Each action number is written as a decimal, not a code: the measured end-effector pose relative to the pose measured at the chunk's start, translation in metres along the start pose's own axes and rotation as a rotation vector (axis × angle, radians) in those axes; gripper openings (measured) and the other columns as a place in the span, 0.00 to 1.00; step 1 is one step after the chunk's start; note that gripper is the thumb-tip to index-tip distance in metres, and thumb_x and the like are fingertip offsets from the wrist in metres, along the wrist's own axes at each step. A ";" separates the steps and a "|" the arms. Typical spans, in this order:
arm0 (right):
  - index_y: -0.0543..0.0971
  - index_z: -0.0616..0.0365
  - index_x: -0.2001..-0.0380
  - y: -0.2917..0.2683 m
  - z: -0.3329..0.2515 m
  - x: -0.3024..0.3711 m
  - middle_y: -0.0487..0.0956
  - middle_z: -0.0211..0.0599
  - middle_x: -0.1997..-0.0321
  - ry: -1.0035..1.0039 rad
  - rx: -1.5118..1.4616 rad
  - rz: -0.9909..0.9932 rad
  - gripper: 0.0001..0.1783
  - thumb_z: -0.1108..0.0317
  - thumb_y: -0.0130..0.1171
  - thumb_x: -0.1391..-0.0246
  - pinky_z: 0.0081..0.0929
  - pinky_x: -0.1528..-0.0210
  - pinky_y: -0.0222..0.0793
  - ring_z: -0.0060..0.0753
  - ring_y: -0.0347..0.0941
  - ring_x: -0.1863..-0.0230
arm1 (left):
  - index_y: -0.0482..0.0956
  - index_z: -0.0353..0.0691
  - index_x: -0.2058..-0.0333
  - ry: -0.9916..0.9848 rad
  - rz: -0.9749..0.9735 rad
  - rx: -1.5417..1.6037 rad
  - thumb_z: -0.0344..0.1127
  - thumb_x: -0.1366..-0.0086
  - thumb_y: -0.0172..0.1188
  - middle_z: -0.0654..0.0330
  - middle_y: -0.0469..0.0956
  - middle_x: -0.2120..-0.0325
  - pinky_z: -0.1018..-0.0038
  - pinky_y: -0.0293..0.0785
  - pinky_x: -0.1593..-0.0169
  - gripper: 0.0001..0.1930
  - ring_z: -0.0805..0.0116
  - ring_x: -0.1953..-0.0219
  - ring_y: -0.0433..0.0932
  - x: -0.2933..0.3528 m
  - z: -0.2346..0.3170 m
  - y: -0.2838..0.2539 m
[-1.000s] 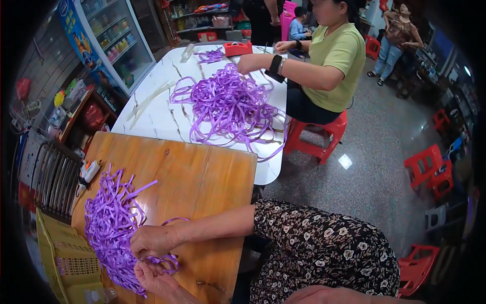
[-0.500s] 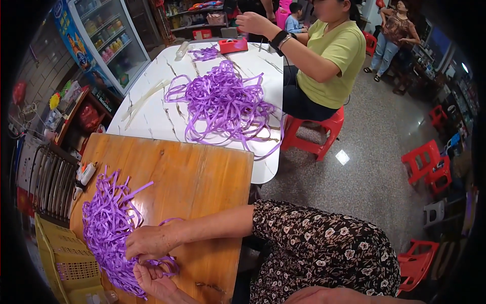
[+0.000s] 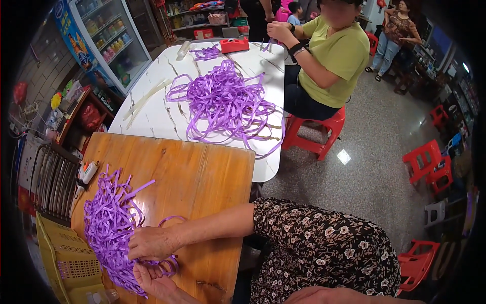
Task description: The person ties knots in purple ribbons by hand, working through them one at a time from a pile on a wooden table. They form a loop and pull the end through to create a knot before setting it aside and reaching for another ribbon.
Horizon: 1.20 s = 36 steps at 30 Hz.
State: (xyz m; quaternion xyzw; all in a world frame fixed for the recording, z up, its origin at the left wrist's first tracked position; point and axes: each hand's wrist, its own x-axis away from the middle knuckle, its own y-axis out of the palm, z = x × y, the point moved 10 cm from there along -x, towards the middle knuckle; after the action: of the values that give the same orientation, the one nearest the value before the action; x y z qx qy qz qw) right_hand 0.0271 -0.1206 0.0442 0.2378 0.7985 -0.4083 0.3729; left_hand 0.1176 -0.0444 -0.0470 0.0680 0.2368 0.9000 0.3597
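Observation:
A tangled heap of narrow purple ribbon (image 3: 109,223) lies along the left side of the wooden table (image 3: 172,162). Over its right edge, my right hand (image 3: 154,243) is closed, back upward, with its fingertips hidden in the ribbon. Just below it, my left hand (image 3: 156,282) has its fingers curled in a pinch, close to the right fingertips. Ribbon loops come out beside both hands, and each seems to grip a strand, though the exact hold is partly covered.
A white marbled table (image 3: 147,121) adjoins, with a bigger purple ribbon pile (image 3: 228,101), pale strips (image 3: 144,104) and a red tape dispenser (image 3: 234,45). A co-worker in a yellow-green shirt (image 3: 336,53) sits beyond on a red stool (image 3: 316,137). A yellow basket (image 3: 76,263) and glue gun (image 3: 88,172) are at left.
My hands stay almost in the same place at the ribbon heap. The co-worker's raised hand has come down to meet the other, with a purple strip between them. The view has shifted slightly.

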 end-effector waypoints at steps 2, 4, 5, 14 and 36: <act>0.73 0.55 0.69 -0.002 -0.001 0.001 0.71 0.33 0.75 -0.001 0.018 0.016 0.11 0.67 0.58 0.59 0.36 0.66 0.60 0.37 0.69 0.68 | 0.69 0.40 0.72 -0.010 0.010 -0.004 0.35 0.37 0.52 0.72 0.55 0.90 0.86 0.50 0.85 0.07 0.84 0.89 0.52 0.000 -0.001 -0.001; 0.73 0.55 0.69 -0.003 -0.002 0.002 0.71 0.33 0.75 0.006 0.024 0.019 0.11 0.67 0.57 0.59 0.36 0.66 0.60 0.37 0.69 0.68 | 0.68 0.41 0.73 -0.010 0.018 -0.002 0.35 0.37 0.52 0.72 0.54 0.90 0.86 0.50 0.85 0.07 0.84 0.89 0.52 0.001 -0.002 0.001; 0.73 0.55 0.69 -0.004 -0.002 0.003 0.71 0.33 0.75 0.013 0.031 0.021 0.11 0.67 0.57 0.60 0.36 0.66 0.60 0.37 0.69 0.68 | 0.68 0.41 0.73 -0.010 0.027 0.000 0.35 0.37 0.53 0.72 0.54 0.90 0.86 0.50 0.85 0.08 0.84 0.89 0.52 0.002 -0.003 0.002; 0.75 0.58 0.73 0.012 0.005 -0.003 0.73 0.43 0.76 0.072 -0.132 0.134 0.11 0.72 0.54 0.66 0.39 0.67 0.67 0.46 0.71 0.70 | 0.63 0.46 0.79 -0.067 -0.068 0.081 0.32 0.39 0.53 0.73 0.54 0.90 0.84 0.50 0.86 0.11 0.84 0.90 0.51 0.005 0.006 -0.016; 0.78 0.60 0.64 -0.011 0.004 -0.011 0.77 0.35 0.68 0.173 -0.297 0.026 0.12 0.81 0.58 0.56 0.17 0.69 0.68 0.23 0.73 0.69 | 0.76 0.34 0.68 0.193 0.154 -0.153 0.25 0.43 0.57 0.69 0.70 0.82 0.87 0.53 0.81 0.03 0.85 0.85 0.59 0.018 0.041 0.008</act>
State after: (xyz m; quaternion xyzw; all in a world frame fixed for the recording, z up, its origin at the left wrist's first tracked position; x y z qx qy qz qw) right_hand 0.0280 -0.1305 0.0570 0.2246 0.8761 -0.2592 0.3390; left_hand 0.1112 -0.0218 -0.0084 -0.0288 0.1949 0.9426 0.2694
